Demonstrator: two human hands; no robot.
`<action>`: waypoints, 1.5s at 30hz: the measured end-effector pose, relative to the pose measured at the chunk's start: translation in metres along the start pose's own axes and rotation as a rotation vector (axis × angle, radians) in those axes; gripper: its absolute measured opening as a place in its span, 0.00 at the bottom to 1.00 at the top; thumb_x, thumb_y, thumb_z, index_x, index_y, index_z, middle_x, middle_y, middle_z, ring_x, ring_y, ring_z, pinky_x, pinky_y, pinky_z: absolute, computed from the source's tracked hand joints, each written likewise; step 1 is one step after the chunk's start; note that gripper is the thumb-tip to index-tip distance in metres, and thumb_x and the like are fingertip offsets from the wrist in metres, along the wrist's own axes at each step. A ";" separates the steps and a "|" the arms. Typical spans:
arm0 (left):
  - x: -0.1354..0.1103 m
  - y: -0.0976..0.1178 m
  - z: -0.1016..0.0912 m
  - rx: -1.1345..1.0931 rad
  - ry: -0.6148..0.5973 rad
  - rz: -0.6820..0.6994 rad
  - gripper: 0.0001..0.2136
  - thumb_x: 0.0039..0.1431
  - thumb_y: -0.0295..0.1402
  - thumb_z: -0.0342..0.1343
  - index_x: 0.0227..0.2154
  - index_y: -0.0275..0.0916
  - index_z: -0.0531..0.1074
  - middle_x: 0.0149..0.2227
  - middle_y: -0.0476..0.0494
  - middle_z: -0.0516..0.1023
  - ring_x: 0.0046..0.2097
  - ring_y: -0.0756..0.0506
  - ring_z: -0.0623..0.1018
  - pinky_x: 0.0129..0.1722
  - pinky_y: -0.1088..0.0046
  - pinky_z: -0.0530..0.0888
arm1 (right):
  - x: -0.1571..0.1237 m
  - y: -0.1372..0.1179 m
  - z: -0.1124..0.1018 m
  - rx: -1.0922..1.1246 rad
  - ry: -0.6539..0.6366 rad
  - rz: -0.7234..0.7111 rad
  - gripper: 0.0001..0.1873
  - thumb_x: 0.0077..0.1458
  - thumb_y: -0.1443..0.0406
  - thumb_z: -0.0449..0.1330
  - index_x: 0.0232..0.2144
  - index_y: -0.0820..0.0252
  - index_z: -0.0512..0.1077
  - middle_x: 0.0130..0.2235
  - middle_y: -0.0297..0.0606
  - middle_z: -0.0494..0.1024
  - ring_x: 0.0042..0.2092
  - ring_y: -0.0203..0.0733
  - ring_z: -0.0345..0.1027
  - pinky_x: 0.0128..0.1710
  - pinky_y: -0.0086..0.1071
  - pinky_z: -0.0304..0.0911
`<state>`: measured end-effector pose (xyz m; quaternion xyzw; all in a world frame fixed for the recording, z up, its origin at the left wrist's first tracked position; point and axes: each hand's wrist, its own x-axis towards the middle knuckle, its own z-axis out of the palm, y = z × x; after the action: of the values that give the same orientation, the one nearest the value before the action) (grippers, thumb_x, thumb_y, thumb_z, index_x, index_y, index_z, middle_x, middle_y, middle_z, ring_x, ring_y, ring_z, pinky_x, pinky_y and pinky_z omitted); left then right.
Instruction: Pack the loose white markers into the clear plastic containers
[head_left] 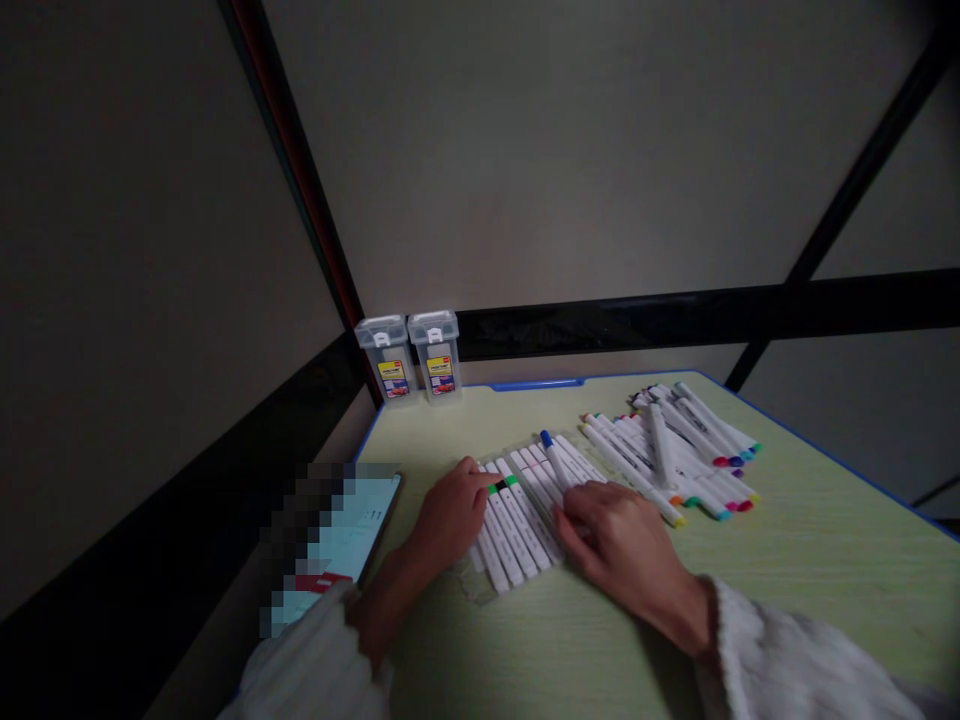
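A row of white markers lies side by side in a clear plastic tray on the table. Green and black bands show on a few of them. My left hand is at the row's left side, its index finger stretched over the markers near those bands, holding nothing that I can see. On the right of the row, my right hand is closed on the lower end of a blue-capped marker, which slants over the others. Its fingertips are partly hidden.
A loose pile of white markers with coloured ends lies at the right. Two clear lidded boxes stand at the back left. A tablet-like device with a lit screen, partly pixelated, is at the left edge. A blue strip marks the far table edge.
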<state>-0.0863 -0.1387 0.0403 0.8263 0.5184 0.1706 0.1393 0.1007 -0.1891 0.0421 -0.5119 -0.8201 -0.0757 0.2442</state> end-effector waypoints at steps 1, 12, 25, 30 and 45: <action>0.000 0.000 0.000 -0.002 -0.002 -0.004 0.18 0.55 0.24 0.41 0.43 0.41 0.71 0.33 0.45 0.68 0.37 0.47 0.71 0.37 0.74 0.66 | 0.002 0.003 -0.001 -0.063 -0.006 0.052 0.13 0.53 0.66 0.47 0.19 0.60 0.65 0.20 0.36 0.68 0.23 0.37 0.61 0.26 0.31 0.46; 0.000 0.000 -0.001 -0.016 0.012 -0.008 0.17 0.54 0.23 0.42 0.42 0.40 0.71 0.33 0.46 0.68 0.37 0.48 0.71 0.38 0.75 0.66 | 0.005 0.015 0.007 -0.199 -0.214 0.136 0.10 0.53 0.68 0.48 0.22 0.61 0.65 0.23 0.37 0.74 0.24 0.38 0.66 0.32 0.34 0.48; 0.001 -0.004 0.004 -0.060 0.090 -0.041 0.16 0.53 0.22 0.43 0.42 0.34 0.69 0.38 0.42 0.71 0.41 0.46 0.71 0.44 0.71 0.66 | 0.003 0.002 0.007 0.062 -0.248 0.020 0.04 0.51 0.70 0.47 0.27 0.60 0.60 0.24 0.36 0.70 0.26 0.38 0.60 0.29 0.30 0.48; 0.002 -0.006 0.006 -0.100 0.123 -0.054 0.15 0.53 0.23 0.43 0.42 0.34 0.67 0.42 0.41 0.71 0.45 0.46 0.70 0.47 0.70 0.65 | 0.002 0.001 0.008 0.147 -0.237 -0.011 0.03 0.51 0.70 0.47 0.28 0.59 0.59 0.25 0.35 0.68 0.27 0.39 0.59 0.29 0.31 0.50; 0.004 -0.008 0.008 -0.094 0.160 -0.080 0.13 0.54 0.23 0.43 0.41 0.35 0.67 0.42 0.42 0.72 0.44 0.46 0.70 0.46 0.70 0.66 | 0.000 -0.007 0.000 0.264 -0.262 -0.161 0.04 0.53 0.71 0.48 0.28 0.60 0.60 0.29 0.36 0.68 0.31 0.38 0.60 0.34 0.34 0.54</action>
<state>-0.0874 -0.1319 0.0306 0.7811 0.5519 0.2547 0.1428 0.0942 -0.1924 0.0430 -0.4137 -0.8859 0.0805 0.1939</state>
